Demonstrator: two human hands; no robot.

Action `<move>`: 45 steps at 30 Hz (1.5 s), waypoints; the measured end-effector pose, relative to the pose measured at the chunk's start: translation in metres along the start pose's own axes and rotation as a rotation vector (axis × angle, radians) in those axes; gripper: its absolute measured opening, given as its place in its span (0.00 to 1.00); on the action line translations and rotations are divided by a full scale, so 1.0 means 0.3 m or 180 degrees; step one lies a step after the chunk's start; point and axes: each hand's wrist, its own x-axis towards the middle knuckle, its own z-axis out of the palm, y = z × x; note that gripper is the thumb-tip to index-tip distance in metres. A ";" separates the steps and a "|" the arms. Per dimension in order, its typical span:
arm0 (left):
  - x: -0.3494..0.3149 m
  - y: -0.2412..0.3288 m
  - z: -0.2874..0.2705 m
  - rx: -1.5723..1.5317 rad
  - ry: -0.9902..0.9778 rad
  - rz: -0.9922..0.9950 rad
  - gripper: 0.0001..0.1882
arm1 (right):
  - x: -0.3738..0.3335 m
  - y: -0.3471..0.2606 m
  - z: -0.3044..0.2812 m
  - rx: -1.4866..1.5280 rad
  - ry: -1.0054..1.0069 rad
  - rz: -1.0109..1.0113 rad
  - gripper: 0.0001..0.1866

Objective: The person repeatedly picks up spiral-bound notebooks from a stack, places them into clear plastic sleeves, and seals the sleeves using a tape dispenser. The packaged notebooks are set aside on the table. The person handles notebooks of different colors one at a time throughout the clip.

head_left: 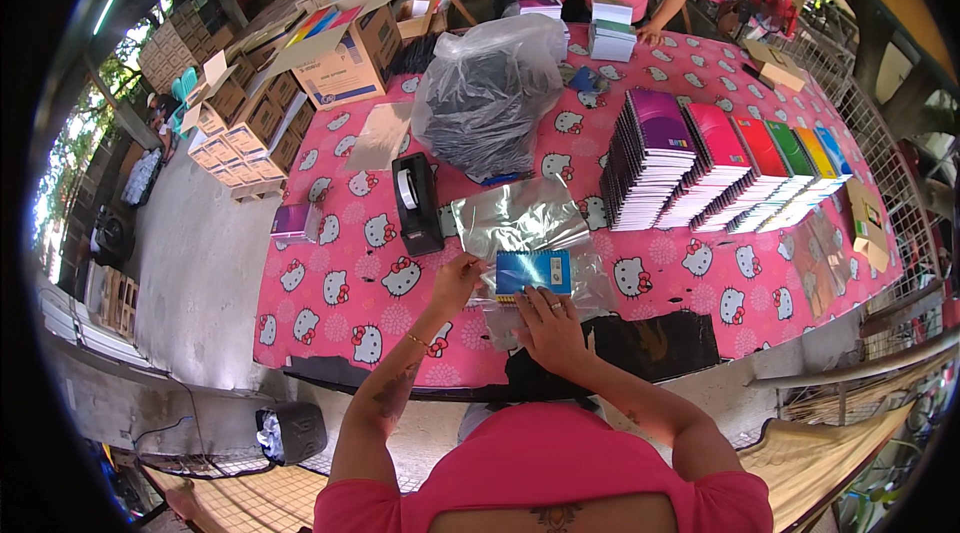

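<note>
Head view: the blue spiral notebook (533, 271) lies on clear plastic film (520, 218) at the near side of the pink-covered table (460, 365), right of the black tape dispenser (424, 223). Good handling here probably means steady, flat pressure on the cover, with the film drawn smooth and unwrinkled. The right hand (550, 329) is open, palm down, its fingers resting across the notebook's lower edge. The left hand (458, 281) has its fingertips drawn together just left of the notebook; whether they pinch anything, I cannot tell.
</note>
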 end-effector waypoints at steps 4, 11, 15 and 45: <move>0.160 0.072 0.002 0.0538 0.0434 0.0973 0.09 | 0.018 -0.018 0.004 -0.0126 -0.0043 0.0202 0.31; 0.453 0.058 0.197 0.2053 -0.0367 0.2013 0.06 | 0.032 -0.020 0.023 -0.0069 -0.0153 0.0294 0.28; 0.436 0.132 0.175 0.2242 -0.0501 0.2575 0.12 | 0.028 0.000 0.028 -0.0101 -0.0045 0.0225 0.28; -0.159 0.188 0.307 0.1783 0.0169 0.1429 0.25 | -0.028 0.274 -0.080 0.0199 0.0592 0.1268 0.29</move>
